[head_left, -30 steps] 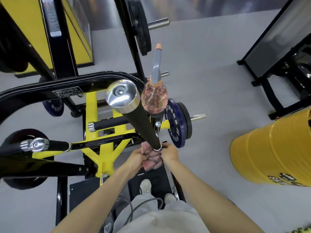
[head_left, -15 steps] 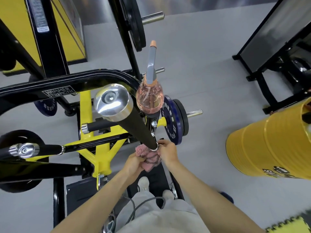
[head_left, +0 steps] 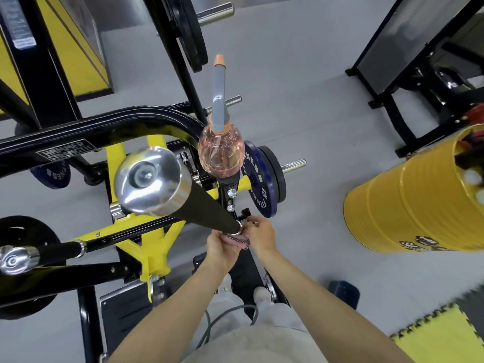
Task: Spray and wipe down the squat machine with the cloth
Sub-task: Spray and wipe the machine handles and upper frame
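Note:
The black and yellow squat machine [head_left: 154, 234] fills the left and middle of the head view. One black handle with a chrome cap [head_left: 148, 178] rises toward the camera. At its base, my left hand [head_left: 221, 246] and my right hand [head_left: 260, 234] both grip a pink cloth [head_left: 237, 240], bunched around the handle's lower end. A pink spray bottle with a grey nozzle [head_left: 219, 153] stands upright on the machine just behind the handle, untouched.
A yellow drum [head_left: 408, 203] stands on the grey floor at right. Blue and black weight plates [head_left: 264, 179] hang on a peg beside the bottle. A black frame [head_left: 392, 82] sits far right, a yellow foam mat [head_left: 440, 339] at lower right. My feet stand on the black footplate [head_left: 243, 281].
Both hands have stayed at the handle's base and worked the cloth there; the cloth looks more bunched up and less of it hangs below. The camera has shifted slightly.

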